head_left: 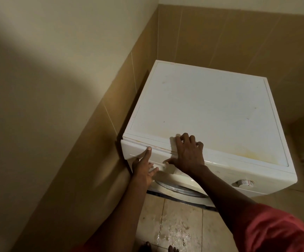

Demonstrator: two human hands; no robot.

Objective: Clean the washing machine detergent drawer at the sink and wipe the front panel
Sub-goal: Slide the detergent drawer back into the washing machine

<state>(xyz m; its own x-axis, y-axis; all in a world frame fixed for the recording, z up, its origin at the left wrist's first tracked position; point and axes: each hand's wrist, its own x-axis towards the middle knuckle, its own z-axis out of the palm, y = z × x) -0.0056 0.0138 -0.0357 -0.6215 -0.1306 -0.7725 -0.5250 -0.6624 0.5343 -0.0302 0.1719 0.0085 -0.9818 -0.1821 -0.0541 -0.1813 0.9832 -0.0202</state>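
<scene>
A white front-loading washing machine (211, 113) stands in the corner of a tiled room. Its detergent drawer (156, 158) sits shut in the upper left of the front panel (218, 176). My left hand (144, 170) lies against the drawer front, thumb pointing up at the top seam, fingers spread below it. My right hand (187, 151) rests over the machine's front top edge, fingers spread on the lid, thumb down against the drawer front. Neither hand holds anything.
A program dial (244, 183) sits at the right of the front panel and the door rim (182, 190) shows below. A tan tiled wall (93, 142) runs close along the left side. The floor tiles (175, 231) in front look wet. My toes (158, 248) show at the bottom.
</scene>
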